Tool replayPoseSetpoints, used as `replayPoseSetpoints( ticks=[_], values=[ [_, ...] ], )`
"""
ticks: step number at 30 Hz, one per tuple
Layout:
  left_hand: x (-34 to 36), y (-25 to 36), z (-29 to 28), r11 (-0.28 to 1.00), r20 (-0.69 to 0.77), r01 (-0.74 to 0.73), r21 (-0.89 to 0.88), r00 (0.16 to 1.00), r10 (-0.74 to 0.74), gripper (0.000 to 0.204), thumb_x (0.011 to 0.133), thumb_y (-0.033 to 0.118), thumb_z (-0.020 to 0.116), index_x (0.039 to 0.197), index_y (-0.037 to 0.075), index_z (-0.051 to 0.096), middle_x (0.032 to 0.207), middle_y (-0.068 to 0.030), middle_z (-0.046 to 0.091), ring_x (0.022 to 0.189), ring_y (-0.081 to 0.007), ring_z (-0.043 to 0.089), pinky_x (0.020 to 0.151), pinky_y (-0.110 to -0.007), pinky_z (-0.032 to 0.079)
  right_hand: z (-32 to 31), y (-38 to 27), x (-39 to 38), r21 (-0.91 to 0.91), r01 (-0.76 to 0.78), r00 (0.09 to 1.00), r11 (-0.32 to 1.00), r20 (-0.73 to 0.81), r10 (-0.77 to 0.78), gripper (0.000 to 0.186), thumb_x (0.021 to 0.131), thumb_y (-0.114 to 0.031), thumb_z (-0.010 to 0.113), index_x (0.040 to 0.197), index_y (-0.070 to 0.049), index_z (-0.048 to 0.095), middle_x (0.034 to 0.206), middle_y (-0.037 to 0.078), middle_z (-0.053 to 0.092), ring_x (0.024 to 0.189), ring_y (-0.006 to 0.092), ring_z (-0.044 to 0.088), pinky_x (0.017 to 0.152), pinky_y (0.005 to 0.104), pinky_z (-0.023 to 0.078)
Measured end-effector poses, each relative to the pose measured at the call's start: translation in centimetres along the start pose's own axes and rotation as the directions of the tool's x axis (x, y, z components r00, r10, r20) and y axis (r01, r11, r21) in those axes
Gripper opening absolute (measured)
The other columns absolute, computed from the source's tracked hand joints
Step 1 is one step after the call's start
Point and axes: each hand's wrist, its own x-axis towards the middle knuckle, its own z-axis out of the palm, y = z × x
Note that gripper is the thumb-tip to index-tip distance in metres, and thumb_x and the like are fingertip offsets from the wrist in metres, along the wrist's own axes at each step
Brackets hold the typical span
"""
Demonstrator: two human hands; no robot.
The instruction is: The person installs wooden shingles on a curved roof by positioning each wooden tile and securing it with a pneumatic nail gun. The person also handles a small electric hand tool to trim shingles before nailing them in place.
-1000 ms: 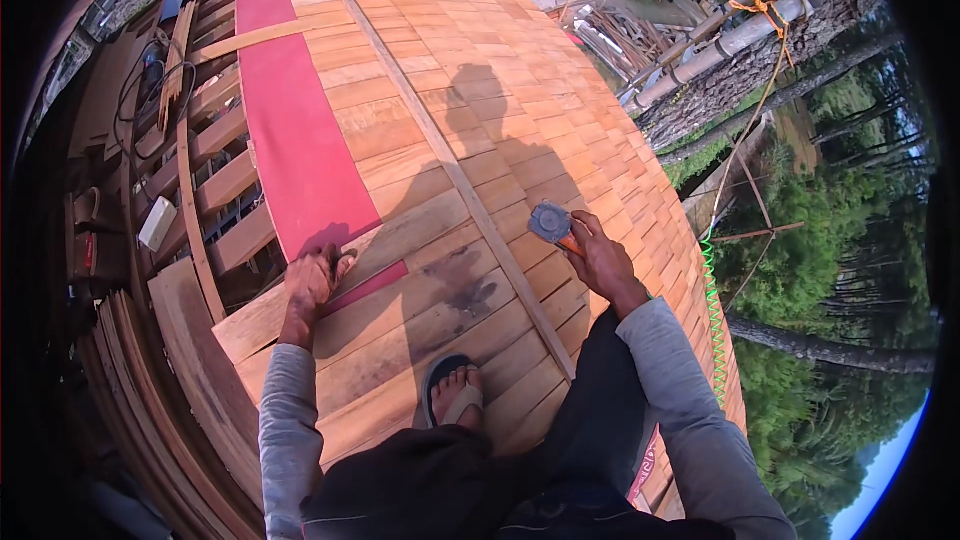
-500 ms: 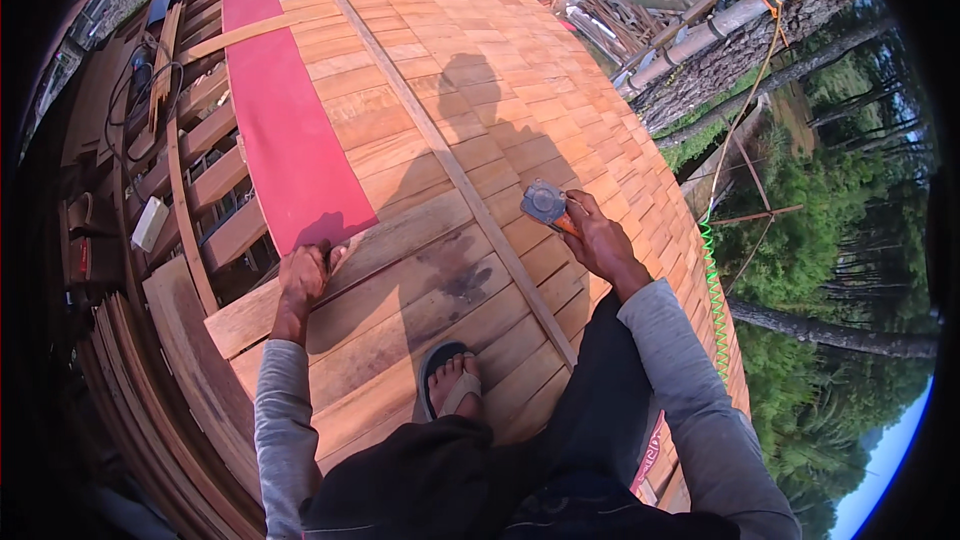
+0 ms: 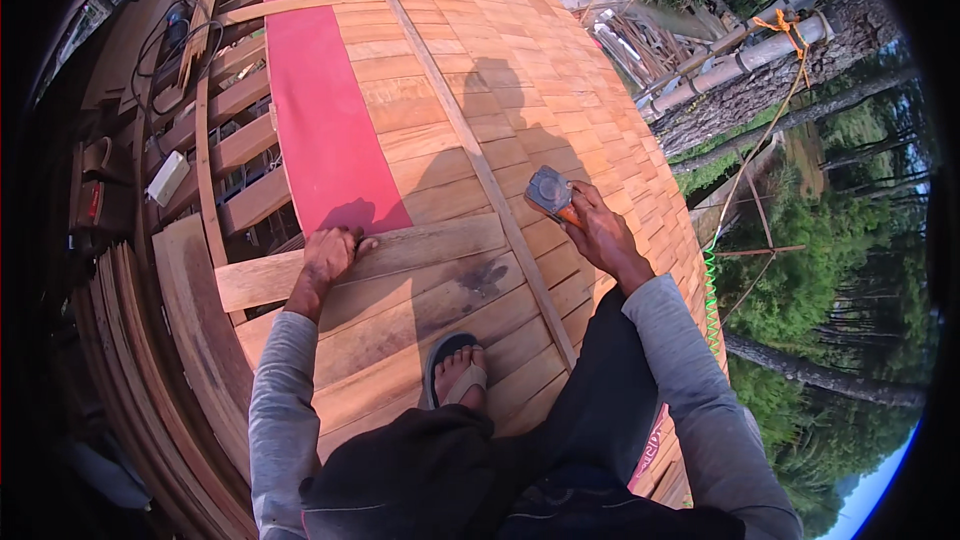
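My left hand (image 3: 335,255) is closed over the far edge of a loose wooden board (image 3: 425,245), its fingers curled at the lower end of a red strip (image 3: 325,120). The board lies across the shingled wooden surface, its right end close to a long narrow batten (image 3: 455,120). In my right hand (image 3: 600,235) is a nail gun (image 3: 550,192) with a grey square head and an orange body, held above the shingles (image 3: 560,90) right of the batten. Its lower part is hidden by my fingers and the viewing angle.
Open wooden slats (image 3: 245,145) lie left of the strip, with a black cable (image 3: 150,65) and a white block (image 3: 168,178) there. Long boards (image 3: 150,340) are stacked at lower left. A green coiled hose (image 3: 712,300) hangs by the right edge, near trees. My sandalled foot (image 3: 458,375) stands below the board.
The board's left end has swung away from me, so it lies more nearly crosswise. My left hand has shifted with it along the edge. The nail gun stays raised in my right hand.
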Motion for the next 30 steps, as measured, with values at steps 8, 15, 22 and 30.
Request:
replayPoseSetpoints(
  ticks=[8,15,22,30],
  values=[
    [0.2,1.2,-0.7,0.987,0.036,0.157,-0.029,0.987,-0.156,0.054,0.103,0.062,0.055,0.109,0.013,0.077,0.101,-0.0182,0.076,0.101,-0.036,0.074,0.088,-0.049,0.055,1.6,-0.4,1.5,0.066,0.094,0.993,0.993,-0.075,-0.089,0.053,0.097,-0.02,0.071,0.145,-0.009,0.051,0.16,0.009,0.045,0.118,0.0441,0.067,0.098,0.0545,0.057],
    [-0.7,1.4,1.9,0.984,-0.113,0.161,0.076,0.982,-0.152,0.051,0.099,0.058,0.064,0.122,0.012,0.068,0.114,-0.014,0.071,0.111,-0.0339,0.067,0.096,-0.049,0.051,2.3,-1.7,2.9,0.097,0.051,0.999,0.994,-0.022,-0.049,0.048,0.098,-0.021,0.07,0.139,-0.005,0.052,0.156,0.012,0.05,0.115,0.0461,0.067,0.096,0.0553,0.057],
    [-1.5,0.7,3.9,0.976,-0.27,0.196,0.092,0.949,-0.166,0.049,0.094,0.052,0.072,0.117,0.009,0.066,0.118,-0.0136,0.058,0.117,-0.0341,0.055,0.098,-0.046,0.045,6.1,-6.6,7.3,0.282,0.076,0.997,0.956,-0.051,-0.064,0.044,0.098,-0.02,0.068,0.135,-0.003,0.052,0.12,0.026,0.07,0.108,0.0508,0.067,0.093,0.0571,0.054],
    [0.0,0.9,6.0,0.981,-0.291,0.192,-0.008,0.938,-0.186,0.052,0.092,0.054,0.072,0.111,0.006,0.063,0.113,-0.0157,0.058,0.112,-0.0356,0.054,0.096,-0.048,0.044,11.2,-7.4,5.8,0.475,0.006,1.0,0.88,0.003,-0.008,0.042,0.1,-0.025,0.067,0.127,0.003,0.05,0.105,0.033,0.069,0.102,0.0537,0.067,0.086,0.0561,0.052]
  ],
)
